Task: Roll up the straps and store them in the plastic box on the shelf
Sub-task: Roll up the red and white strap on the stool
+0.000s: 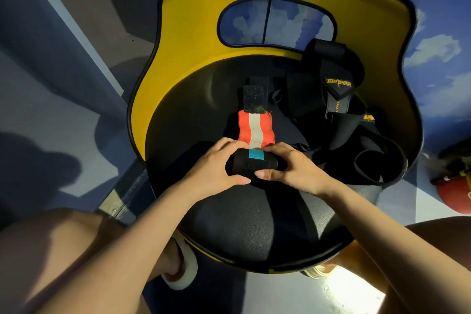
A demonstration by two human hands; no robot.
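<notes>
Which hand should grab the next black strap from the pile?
Probably the right hand: the black strap pile lies on its side of the seat. The left hand could keep gripping the rolled strap.

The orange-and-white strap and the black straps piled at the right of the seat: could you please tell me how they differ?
The orange-and-white strap is bright and striped; the black straps are dark with yellow labels. It is partly rolled, its roll gripped by left hand and right hand; they lie loose, untouched. Both rest on the seat.

Partly rolled black strap with teal patch and orange-white tail lies beside loose black straps on the seat
</notes>
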